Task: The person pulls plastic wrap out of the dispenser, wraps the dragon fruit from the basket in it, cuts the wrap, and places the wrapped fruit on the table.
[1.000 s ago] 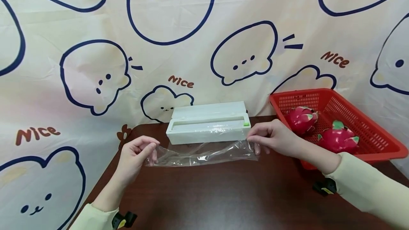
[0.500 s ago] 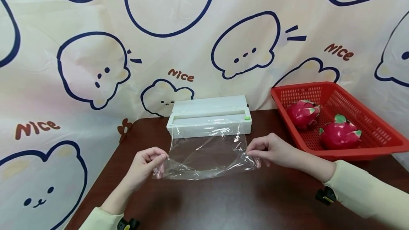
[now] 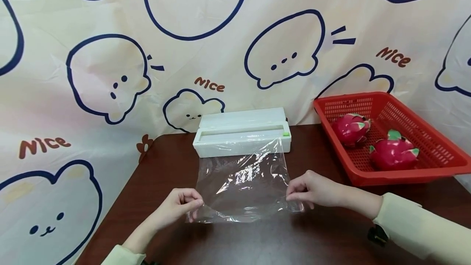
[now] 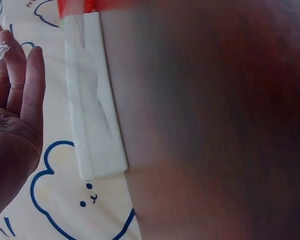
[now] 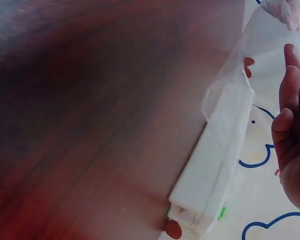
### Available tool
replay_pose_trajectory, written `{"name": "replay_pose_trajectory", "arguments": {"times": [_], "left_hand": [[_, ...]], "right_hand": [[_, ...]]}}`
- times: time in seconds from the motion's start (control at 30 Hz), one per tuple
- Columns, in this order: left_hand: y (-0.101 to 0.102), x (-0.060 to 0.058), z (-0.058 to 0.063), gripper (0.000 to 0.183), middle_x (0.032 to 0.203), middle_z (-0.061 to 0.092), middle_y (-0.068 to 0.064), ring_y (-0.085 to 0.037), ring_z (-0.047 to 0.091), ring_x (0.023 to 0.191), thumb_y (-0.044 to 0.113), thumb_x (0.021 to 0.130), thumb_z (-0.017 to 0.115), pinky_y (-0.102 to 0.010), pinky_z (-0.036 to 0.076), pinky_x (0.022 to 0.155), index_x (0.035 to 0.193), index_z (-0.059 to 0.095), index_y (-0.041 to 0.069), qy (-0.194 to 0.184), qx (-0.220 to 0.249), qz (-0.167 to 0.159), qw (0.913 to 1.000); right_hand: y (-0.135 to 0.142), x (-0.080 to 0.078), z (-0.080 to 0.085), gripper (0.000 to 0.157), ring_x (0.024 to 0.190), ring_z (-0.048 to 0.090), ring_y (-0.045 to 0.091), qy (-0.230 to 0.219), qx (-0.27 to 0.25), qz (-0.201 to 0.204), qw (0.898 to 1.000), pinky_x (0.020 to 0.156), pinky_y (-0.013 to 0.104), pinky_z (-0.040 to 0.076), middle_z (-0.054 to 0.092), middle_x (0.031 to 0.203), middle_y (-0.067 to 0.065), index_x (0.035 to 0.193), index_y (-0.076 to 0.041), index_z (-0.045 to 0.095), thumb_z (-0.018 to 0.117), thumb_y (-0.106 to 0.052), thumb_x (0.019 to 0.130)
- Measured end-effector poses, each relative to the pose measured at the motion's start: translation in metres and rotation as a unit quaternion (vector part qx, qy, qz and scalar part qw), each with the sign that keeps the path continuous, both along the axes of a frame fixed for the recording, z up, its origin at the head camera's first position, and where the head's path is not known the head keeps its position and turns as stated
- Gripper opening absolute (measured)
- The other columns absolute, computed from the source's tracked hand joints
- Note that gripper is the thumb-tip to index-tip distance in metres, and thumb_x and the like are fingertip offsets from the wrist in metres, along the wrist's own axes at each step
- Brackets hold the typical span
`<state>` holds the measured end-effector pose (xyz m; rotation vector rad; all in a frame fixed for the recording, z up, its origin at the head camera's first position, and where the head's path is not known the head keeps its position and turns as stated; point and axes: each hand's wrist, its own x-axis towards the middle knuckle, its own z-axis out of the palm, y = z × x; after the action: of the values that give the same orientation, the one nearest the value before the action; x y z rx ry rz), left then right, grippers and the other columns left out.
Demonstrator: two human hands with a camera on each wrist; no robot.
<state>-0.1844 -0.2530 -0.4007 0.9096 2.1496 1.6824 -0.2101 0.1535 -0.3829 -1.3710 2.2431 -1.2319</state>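
Two corners of clear film [image 3: 245, 181] pinched: left hand [image 3: 181, 203] at seven o'clock from the box [image 3: 241, 122], right hand [image 3: 312, 189] at four, likely preventing bunching.

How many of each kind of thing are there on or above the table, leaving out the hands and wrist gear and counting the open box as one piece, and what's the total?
Clear film sheet: 1
White box: 1
Red basket: 1
Dragon fruits: 2
Total: 5
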Motion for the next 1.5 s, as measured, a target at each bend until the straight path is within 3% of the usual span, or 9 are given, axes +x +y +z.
{"name": "replay_pose_trajectory", "arguments": {"times": [0.13,0.23,0.37,0.6,0.73,0.87,1.2,1.37,1.5], "left_hand": [[-0.001,0.0,-0.005,0.009,0.056,0.056,-0.017,-0.022,0.055,0.046,0.002,0.09,0.052,-0.037,0.046,0.04,0.085,0.058,-0.002,0.0,-0.016,-0.027,0.9995],[-0.001,-0.001,-0.009,0.009,0.055,0.056,-0.015,-0.018,0.055,0.046,0.004,0.089,0.053,-0.036,0.047,0.043,0.084,0.06,-0.001,0.001,-0.036,-0.033,0.9988],[0.0,-0.001,-0.012,0.009,0.056,0.057,-0.011,-0.01,0.055,0.049,0.009,0.088,0.057,-0.034,0.048,0.046,0.083,0.061,0.004,-0.005,-0.066,-0.031,0.9973],[-0.001,0.0,-0.016,0.01,0.058,0.057,-0.014,-0.011,0.056,0.052,0.013,0.087,0.059,-0.035,0.049,0.049,0.082,0.062,0.005,-0.004,-0.083,-0.032,0.996],[-0.004,0.001,-0.016,0.009,0.055,0.054,-0.014,-0.011,0.052,0.048,0.01,0.087,0.058,-0.034,0.046,0.045,0.08,0.061,0.004,0.005,-0.083,-0.037,0.9959],[-0.008,0.001,-0.016,0.008,0.05,0.05,-0.011,-0.019,0.045,0.041,0.007,0.086,0.059,-0.032,0.041,0.038,0.079,0.062,0.004,0.023,-0.089,-0.035,0.9952],[-0.012,0.003,-0.023,0.01,0.053,0.049,-0.016,-0.017,0.045,0.042,0.006,0.085,0.06,-0.028,0.039,0.038,0.079,0.063,-0.001,0.019,-0.119,-0.036,0.9921],[-0.015,0.006,-0.024,0.012,0.057,0.051,0.001,-0.004,0.044,0.05,0.013,0.085,0.061,-0.023,0.04,0.042,0.078,0.063,0.003,0.011,-0.14,-0.03,0.9896],[-0.016,0.007,-0.023,0.013,0.062,0.051,0.009,0.002,0.043,0.056,0.016,0.085,0.062,-0.016,0.038,0.048,0.077,0.063,0.006,0.018,-0.15,-0.058,0.9868]], "right_hand": [[0.0,0.001,-0.009,0.006,0.04,0.051,0.004,-0.023,0.02,0.016,0.999,0.036,0.027,0.043,0.059,0.058,-0.01,0.083,-0.018,0.064,0.06,-0.022,0.086],[-0.001,0.002,-0.013,0.005,0.04,0.05,0.002,-0.03,0.035,0.025,0.999,0.036,0.025,0.043,0.059,0.057,-0.011,0.083,-0.019,0.064,0.06,-0.022,0.086],[-0.003,0.005,-0.019,0.008,0.039,0.049,0.0,-0.04,0.054,0.04,0.997,0.036,0.024,0.043,0.057,0.054,-0.011,0.083,-0.019,0.064,0.058,-0.023,0.087],[-0.004,0.016,-0.034,0.01,0.037,0.048,-0.002,-0.063,0.065,0.058,0.994,0.034,0.022,0.042,0.057,0.052,-0.01,0.081,-0.016,0.064,0.058,-0.02,0.087],[-0.008,0.019,-0.041,0.011,0.036,0.049,-0.001,-0.086,0.054,0.064,0.993,0.033,0.024,0.042,0.059,0.052,-0.009,0.08,-0.015,0.064,0.058,-0.02,0.087],[-0.013,0.022,-0.045,0.011,0.036,0.049,0.0,-0.098,0.049,0.07,0.991,0.033,0.024,0.042,0.059,0.053,-0.008,0.08,-0.013,0.064,0.058,-0.019,0.087],[-0.016,0.026,-0.054,0.012,0.038,0.049,-0.002,-0.08,0.064,0.082,0.991,0.035,0.021,0.043,0.06,0.055,-0.009,0.081,-0.014,0.065,0.058,-0.022,0.087],[-0.016,0.028,-0.056,0.013,0.046,0.051,-0.007,-0.039,0.072,0.099,0.992,0.04,0.017,0.044,0.06,0.057,-0.01,0.08,-0.014,0.067,0.06,-0.023,0.085],[-0.014,0.029,-0.055,0.012,0.052,0.05,-0.012,-0.003,0.074,0.107,0.991,0.044,0.013,0.044,0.061,0.06,-0.012,0.076,-0.015,0.07,0.064,-0.024,0.082]]}}
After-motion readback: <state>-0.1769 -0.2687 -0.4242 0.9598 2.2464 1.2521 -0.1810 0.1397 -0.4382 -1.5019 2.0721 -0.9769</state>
